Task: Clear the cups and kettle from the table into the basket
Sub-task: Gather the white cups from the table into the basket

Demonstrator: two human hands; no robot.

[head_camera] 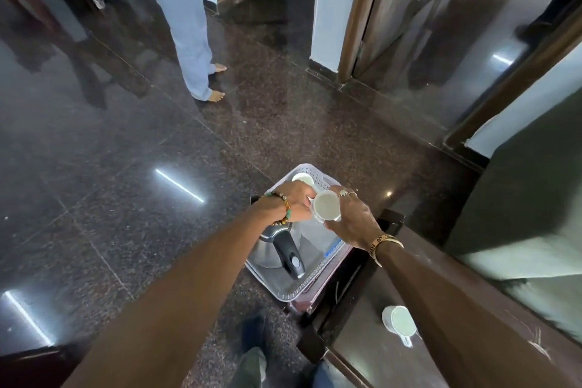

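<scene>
Cup held over the basket by both hands

Cup [327,205] of smooth white ceramic, round and open-mouthed, hangs above the basket [315,285], near that basket's far end. The right hand [356,222] wraps it from the right, fingers [345,195] curled over the rim and side; rings show on two of them. The left hand [296,201] meets the cup from the left, its fingers pinched against the cup's edge, so both hands are closed on the same cup. A beaded bracelet circles the left wrist, a gold-coloured bangle the right.

Beyond the held cup, at the basket's far end, a second white cup [303,179] sits inside, mouth up. The basket is pale plastic, rectangular with rounded corners and rows of small holes in its walls. In its near half lies the kettle [277,250], polished metal body with a black plastic handle and a grey button on the handle. A blue strip lies along the basket's right wall; any writing on it is too small to read.

Right of the basket stands the desk [362,324], dark brown wood with a glossy top. A third white cup [399,322] with a handle rests on it, nearer the camera than the basket.

Under the basket spreads a dark speckled polished stone floor [126,183]. Far past the basket another person [189,25] stands barefoot in loose pale trousers.
</scene>
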